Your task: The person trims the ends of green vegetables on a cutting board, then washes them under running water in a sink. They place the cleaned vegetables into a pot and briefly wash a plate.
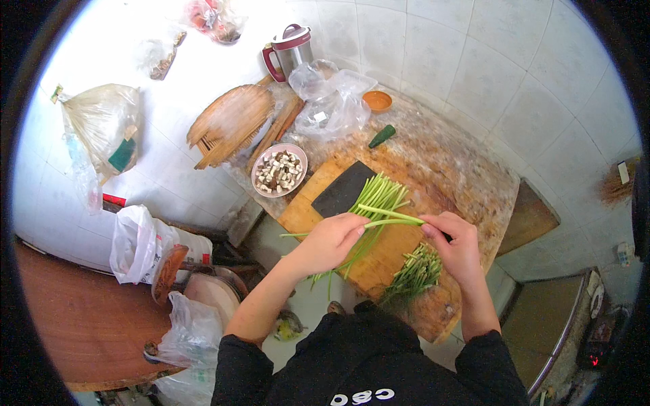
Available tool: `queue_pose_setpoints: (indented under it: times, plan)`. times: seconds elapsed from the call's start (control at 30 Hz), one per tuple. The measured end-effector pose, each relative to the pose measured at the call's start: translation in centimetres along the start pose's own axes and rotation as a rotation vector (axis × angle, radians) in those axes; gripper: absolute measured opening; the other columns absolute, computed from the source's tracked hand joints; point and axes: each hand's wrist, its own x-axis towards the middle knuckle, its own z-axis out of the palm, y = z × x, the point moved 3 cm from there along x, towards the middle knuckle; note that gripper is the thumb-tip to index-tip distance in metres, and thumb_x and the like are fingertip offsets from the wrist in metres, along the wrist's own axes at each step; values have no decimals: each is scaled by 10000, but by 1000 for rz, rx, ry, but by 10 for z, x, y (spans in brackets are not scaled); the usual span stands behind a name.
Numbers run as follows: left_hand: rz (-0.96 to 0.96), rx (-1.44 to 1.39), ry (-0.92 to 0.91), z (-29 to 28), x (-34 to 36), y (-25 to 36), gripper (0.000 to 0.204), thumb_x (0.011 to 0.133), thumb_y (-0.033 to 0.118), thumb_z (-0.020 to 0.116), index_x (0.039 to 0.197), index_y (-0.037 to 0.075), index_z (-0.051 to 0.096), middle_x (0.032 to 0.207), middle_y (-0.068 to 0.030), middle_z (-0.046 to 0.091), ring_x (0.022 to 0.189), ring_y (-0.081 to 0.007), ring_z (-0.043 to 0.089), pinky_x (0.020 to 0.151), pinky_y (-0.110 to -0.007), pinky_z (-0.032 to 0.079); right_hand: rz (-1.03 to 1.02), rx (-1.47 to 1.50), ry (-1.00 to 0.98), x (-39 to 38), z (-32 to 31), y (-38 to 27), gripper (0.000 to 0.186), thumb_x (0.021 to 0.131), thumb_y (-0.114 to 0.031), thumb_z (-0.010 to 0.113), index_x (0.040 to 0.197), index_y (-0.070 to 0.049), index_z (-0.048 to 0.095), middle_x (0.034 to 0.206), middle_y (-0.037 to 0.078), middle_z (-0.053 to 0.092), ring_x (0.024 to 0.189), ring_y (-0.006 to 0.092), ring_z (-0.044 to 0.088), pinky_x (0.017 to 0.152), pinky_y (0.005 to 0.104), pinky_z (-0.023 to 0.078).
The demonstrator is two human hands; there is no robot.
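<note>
Garlic scapes (pixel 389 218) stretch between my two hands above the wooden cutting board (pixel 298 215). My left hand (pixel 333 240) is closed around their left part, and my right hand (pixel 452 242) pinches the right end. Beneath them, a bundle of long green scapes (pixel 382 193) lies across the board, its lower ends hanging past the near edge. To the right, close to my right forearm, sits a heap of short, darker green trimmed pieces (pixel 414 271). A dark rectangular cleaver blade (pixel 343 189) rests flat on the board, left of the bundle; its handle cannot be made out.
A bowl of diced mushrooms (pixel 278 170) stands left of the board. Behind are a dark green tapered thing (pixel 382 136), an orange dish (pixel 377 101), clear plastic bags (pixel 335 108) and a soymilk maker (pixel 290 51). A brown table (pixel 88 311) is at left.
</note>
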Motion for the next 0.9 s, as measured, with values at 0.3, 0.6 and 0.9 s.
queue_pose_setpoints:
  times: [0.3,0.6,0.9]
  plan:
    - [-123,219,-26,1,4,1,120,748,77,408,829,12,468,723,-155,546,677,-336,533,594,-393,425,-22,-44,-13,3,4,-7,125,704,-55,588,824,-20,599,636,98,518,551,206,490,510,274,392]
    - [-52,207,368,4,4,-25,96,712,4,417,725,13,512,649,-115,534,568,-249,519,523,-311,411,-38,60,-70,-5,19,-4,127,699,-56,595,817,-9,591,624,99,513,556,201,491,513,266,392]
    - [-92,-127,72,115,-13,-108,130,793,58,421,914,90,455,679,-25,439,499,-103,426,431,-236,370,370,827,-63,17,-4,31,275,828,-74,421,1081,29,454,738,-12,466,570,83,417,532,206,368]
